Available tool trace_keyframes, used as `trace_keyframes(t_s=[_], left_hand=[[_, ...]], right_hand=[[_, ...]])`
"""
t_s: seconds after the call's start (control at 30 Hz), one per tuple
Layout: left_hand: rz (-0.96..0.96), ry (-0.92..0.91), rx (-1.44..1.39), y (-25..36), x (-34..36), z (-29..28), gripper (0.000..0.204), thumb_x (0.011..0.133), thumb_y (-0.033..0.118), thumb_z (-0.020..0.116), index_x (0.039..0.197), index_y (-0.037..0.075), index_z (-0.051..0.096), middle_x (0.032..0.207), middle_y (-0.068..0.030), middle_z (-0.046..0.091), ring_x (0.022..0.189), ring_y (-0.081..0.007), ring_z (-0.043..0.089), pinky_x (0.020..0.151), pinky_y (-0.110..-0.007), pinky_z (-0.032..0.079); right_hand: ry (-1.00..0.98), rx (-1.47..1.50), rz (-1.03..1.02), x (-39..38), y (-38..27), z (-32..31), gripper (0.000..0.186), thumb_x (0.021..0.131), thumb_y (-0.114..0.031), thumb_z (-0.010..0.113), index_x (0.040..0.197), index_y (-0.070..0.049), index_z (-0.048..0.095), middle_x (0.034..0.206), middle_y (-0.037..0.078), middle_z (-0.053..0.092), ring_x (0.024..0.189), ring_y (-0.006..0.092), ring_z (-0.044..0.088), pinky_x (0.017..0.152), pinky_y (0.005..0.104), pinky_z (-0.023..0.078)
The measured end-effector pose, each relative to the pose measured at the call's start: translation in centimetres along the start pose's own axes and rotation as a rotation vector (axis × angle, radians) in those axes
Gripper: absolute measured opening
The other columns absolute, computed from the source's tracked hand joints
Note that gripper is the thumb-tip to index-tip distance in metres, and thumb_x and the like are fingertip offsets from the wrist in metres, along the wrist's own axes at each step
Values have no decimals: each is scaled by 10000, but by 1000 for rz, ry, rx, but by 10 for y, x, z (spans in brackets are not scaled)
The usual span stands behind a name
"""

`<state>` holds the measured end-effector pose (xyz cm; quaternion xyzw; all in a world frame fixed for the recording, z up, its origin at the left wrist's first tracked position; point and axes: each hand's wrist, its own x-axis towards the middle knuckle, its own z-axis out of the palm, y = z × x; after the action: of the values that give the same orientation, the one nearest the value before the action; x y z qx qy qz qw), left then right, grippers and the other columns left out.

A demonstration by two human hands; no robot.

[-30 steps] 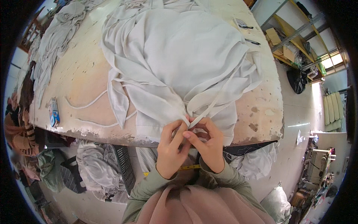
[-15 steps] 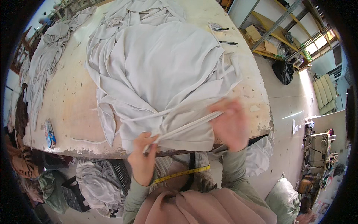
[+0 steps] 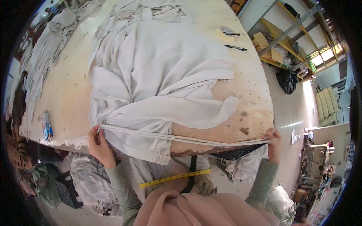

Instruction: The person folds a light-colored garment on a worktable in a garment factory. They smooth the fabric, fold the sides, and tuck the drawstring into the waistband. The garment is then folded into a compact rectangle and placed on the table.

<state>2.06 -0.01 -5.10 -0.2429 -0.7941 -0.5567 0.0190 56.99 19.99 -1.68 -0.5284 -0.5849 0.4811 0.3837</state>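
Pale grey garments [image 3: 158, 56] lie creased on the worn cream table [image 3: 60, 105]. A long pale drawstring [image 3: 188, 141] runs taut across the nearest garment and past its right side, close to the front edge of the table. My left hand [image 3: 101, 145] pinches its left end beside a bunched part of the cloth. My right hand [image 3: 272, 143] grips the other end at the right edge of the table. A fabric waistband [image 3: 158, 156] hangs over the front edge below the string. A yellow tape measure [image 3: 173, 177] lies across below the table edge.
A small blue box [image 3: 47, 128] sits at left. A pen [image 3: 235, 48] lies at back right. Another grey cloth pile [image 3: 56, 34] runs along the left. Shelving [image 3: 283, 34], a black bag [image 3: 286, 82] and a white sack [image 3: 279, 203] stand at right. Cloth heaps [image 3: 90, 177] fill space below.
My hands have moved from close together at the centre to far apart, left and right, stretching the string between them. The garment's front part has shifted leftward, uncovering table at the right.
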Motion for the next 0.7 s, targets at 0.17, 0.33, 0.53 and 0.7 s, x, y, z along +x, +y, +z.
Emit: trace_keyframes(t_s=[0.17,0.33,0.53,0.7], left_hand=[[-10,89,-31,3,0,4,167,870,-32,586,1034,-51,604,979,-88,640,906,-144,587,836,-263,461],[16,96,-54,5,2,4,166,852,-46,601,1018,-48,616,955,-94,649,876,-146,602,827,-271,470],[4,85,-68,2,1,4,171,852,-52,597,1022,-51,614,942,-81,652,858,-127,594,802,-262,471],[26,89,-43,4,0,5,179,858,-48,591,1035,-54,610,951,-77,655,841,-121,592,784,-247,465]], right_hand=[[-118,1057,208,-97,98,-96,362,915,-430,511,1019,-100,615,939,25,623,1023,149,541,893,369,432],[401,145,1238,-254,221,-53,276,916,-349,516,948,-95,619,827,35,633,809,167,603,742,325,483],[-59,2,1311,-286,238,26,270,906,-321,516,946,-79,629,834,52,646,775,174,619,699,331,495],[-192,-65,1265,-278,219,50,266,898,-298,516,945,-66,636,840,66,657,747,181,632,663,336,504]])
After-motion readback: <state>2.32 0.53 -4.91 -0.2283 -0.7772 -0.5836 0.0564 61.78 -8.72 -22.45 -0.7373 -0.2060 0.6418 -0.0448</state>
